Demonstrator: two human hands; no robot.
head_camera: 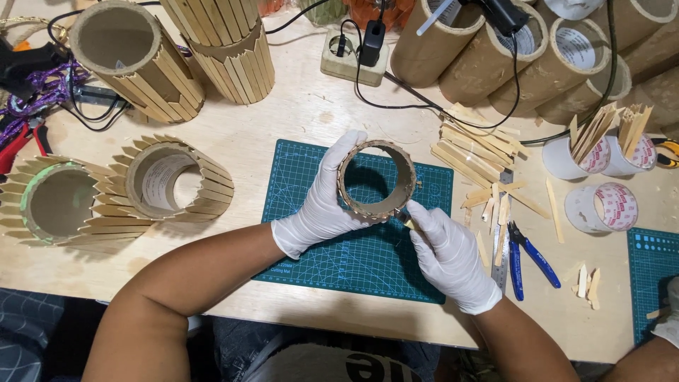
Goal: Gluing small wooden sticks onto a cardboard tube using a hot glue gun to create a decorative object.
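Note:
My left hand (320,205), in a white glove, grips a short brown cardboard tube (377,178) by its left side and holds it over a green cutting mat (353,255), its open end facing me. My right hand (449,256), also gloved, touches the tube's lower right rim and pinches a small thin piece there; what it is I cannot tell.
Two tubes clad in wooden sticks (170,185) lie at the left, two more (134,60) at the back left. Bare cardboard tubes (537,64) are stacked at the back right. Loose wooden sticks (474,152), blue-handled pliers (527,255), tape rolls (601,209) and a power strip (353,56) surround the mat. Another person's gloved hand (668,318) shows at the right edge.

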